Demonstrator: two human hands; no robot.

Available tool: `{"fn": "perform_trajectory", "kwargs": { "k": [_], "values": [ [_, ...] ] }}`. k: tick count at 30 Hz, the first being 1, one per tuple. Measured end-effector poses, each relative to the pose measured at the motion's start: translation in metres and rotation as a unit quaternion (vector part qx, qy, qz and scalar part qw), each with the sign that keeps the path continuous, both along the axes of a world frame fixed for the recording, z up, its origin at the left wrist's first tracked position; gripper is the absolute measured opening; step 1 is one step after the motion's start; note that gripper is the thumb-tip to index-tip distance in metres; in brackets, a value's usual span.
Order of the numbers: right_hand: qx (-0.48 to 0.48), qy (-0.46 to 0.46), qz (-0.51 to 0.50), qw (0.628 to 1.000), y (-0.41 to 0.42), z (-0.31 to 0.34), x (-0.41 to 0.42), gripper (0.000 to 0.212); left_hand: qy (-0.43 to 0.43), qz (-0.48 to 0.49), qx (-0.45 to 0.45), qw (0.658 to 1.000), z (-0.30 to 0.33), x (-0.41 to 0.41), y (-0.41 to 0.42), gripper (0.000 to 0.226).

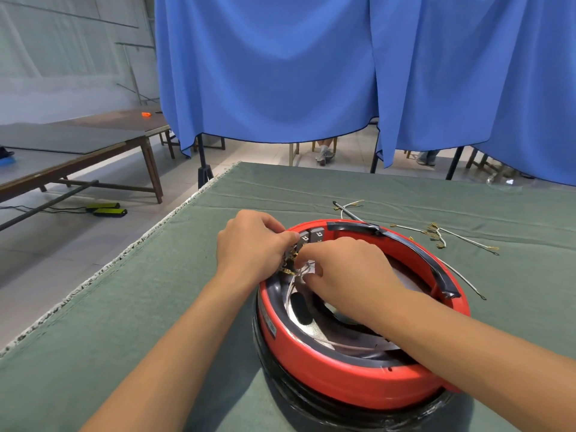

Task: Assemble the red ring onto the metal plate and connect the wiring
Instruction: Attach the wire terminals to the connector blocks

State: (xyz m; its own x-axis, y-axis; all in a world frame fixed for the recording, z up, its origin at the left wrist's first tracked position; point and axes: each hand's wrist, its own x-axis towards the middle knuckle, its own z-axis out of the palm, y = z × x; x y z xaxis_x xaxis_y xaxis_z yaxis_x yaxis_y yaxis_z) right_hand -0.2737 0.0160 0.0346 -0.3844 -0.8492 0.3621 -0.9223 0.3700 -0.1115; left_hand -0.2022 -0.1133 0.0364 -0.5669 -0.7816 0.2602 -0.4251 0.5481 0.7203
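Wiring step by the looks of it: left hand (249,244) pinches the terminals at the red ring's (352,381) far-left rim, right hand (346,269) inside it, fingers curled on thin white wires (300,271). Ring's already seated on the metal plate (299,313). Next probably needs careful connector alignment; spare leads (436,235) wait just beyond.

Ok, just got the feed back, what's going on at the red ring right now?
A person has both hands at the far-left inner edge of the red ring, which sits on a black base over the metal plate. The left hand and right hand are pinching white wires by the grey terminal blocks. Spare wires lie on the green cloth.
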Motion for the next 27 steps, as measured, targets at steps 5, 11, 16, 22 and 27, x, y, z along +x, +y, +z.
{"fn": "perform_trajectory", "kwargs": {
  "k": [5,11,16,22,27],
  "values": [
    [0.064,0.107,0.049,0.991,-0.007,0.004,0.0,0.025,0.002,0.001,0.001,1.0,0.0,0.0,0.001,0.019],
    [0.102,0.158,0.077,0.979,-0.01,0.006,-0.003,0.021,0.0,0.017,-0.008,1.0,-0.002,-0.001,-0.001,0.021],
    [0.105,0.126,0.069,0.984,-0.015,0.004,-0.004,0.023,0.006,0.024,-0.019,1.0,-0.001,-0.003,-0.001,0.022],
    [0.1,0.108,0.073,0.986,-0.016,0.004,-0.006,0.023,0.006,0.026,-0.029,0.999,-0.001,-0.003,-0.001,0.021],
    [0.101,0.114,0.077,0.985,-0.016,0.003,-0.004,0.022,0.006,0.025,-0.032,0.999,0.0,-0.003,-0.001,0.02]
  ]
}}
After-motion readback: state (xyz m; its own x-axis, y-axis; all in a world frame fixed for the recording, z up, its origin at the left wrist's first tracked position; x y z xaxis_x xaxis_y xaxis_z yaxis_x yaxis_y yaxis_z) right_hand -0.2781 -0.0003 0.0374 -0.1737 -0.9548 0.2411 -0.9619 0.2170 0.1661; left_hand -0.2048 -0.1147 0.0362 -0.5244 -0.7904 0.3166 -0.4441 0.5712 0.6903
